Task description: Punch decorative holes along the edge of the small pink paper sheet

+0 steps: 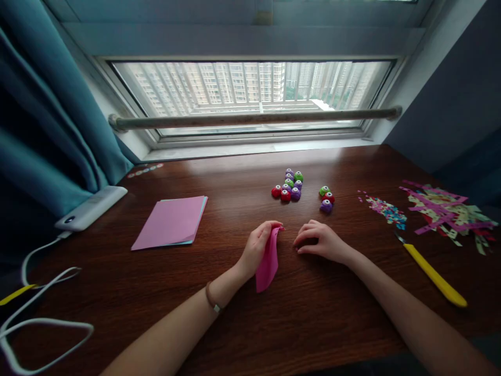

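Note:
My left hand pinches a pink sheet of paper by its top edge, so the sheet hangs down to the dark wooden table. My right hand rests just to the right, fingers curled down on the tabletop; whether something lies under them is hidden. A cluster of small red, purple and green craft punches sits beyond both hands, with three more punches a little to the right.
A stack of pink and blue paper lies at the left. A white power bank with cables is at the far left. At the right lie paper confetti, cut paper strips and a yellow-handled tool. The window sill runs behind.

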A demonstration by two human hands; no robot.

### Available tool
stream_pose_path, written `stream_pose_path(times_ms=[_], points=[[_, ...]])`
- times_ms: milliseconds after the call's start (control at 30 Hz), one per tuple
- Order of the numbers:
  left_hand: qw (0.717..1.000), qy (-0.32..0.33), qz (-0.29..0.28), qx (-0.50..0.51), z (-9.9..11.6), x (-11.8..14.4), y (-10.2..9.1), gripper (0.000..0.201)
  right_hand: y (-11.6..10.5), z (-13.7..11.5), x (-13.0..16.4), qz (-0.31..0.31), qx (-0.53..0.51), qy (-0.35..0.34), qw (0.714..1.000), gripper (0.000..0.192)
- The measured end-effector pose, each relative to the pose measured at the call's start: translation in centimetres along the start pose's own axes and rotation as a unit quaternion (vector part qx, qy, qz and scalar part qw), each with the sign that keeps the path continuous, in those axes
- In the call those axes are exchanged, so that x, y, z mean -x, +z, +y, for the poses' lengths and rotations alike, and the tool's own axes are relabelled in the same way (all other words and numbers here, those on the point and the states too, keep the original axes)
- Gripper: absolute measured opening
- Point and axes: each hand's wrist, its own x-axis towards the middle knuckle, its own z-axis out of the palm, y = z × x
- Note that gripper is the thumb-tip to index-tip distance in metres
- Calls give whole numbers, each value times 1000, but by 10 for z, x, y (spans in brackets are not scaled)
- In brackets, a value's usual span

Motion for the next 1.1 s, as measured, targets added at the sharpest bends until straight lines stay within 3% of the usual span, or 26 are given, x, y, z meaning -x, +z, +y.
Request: stream_pose_path(times_ms=[433, 600, 700, 767, 867, 967, 1000, 1100], points=[[1000, -20, -16, -13, -6, 1, -1, 36, 9, 6, -2, -7, 70, -10, 997, 7], [999, -20, -24, -12, -4, 1, 0, 38, 1, 5, -1, 22, -16, 1, 1000, 14], [999, -16, -28, -15, -1, 1, 0, 38, -13, 7, 0, 108, -107, 58, 987, 20], [999, -10, -25, -24, 0, 2, 0, 38, -27, 13, 2, 217, -148, 107, 959, 24], [999, 0, -22, -40, 1, 2, 0, 38, -51, 34, 9, 408, -141, 160, 888, 29], [998, 4, -24, -53, 1, 3, 0, 36, -73, 63, 21, 560, -120, 142, 808, 28], [998, 3, -25, -56, 1, 3, 0, 36, -80, 72, 26, 589, -95, 156, 787, 26], [998, 0, -27, -63, 1, 3, 0, 35, -94, 92, 40, 606, 2, 209, 767, 19]])
